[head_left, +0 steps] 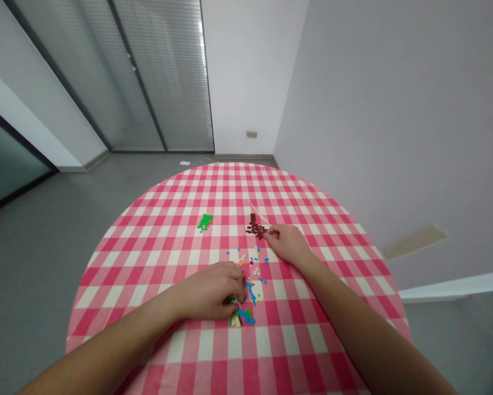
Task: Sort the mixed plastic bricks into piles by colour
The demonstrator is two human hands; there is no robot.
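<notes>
Small plastic bricks (246, 263) are laid out in loose groups on a round table covered by a red-and-white gingham cloth (156, 258). A dark-brown heap (255, 226) is placed toward the far side, with a bright green heap (205, 222) to its left, well apart from it; mixed blue, red, yellow and white pieces are scattered between these heaps and the near side, and a denser blue-and-green cluster (242, 317) is found nearest the person. The right hand (286, 244) is held just beside the brown heap, its thumb and forefinger drawn together at the heap's edge, though whether a brick is pinched cannot be told. The left hand (211, 291) is curled downward over the blue-and-green cluster, its fingers bent and touching the pieces; any grasp is hidden by the hand. Grey floor (65, 247) and a pale wall (395, 137) are seen beyond the table.
</notes>
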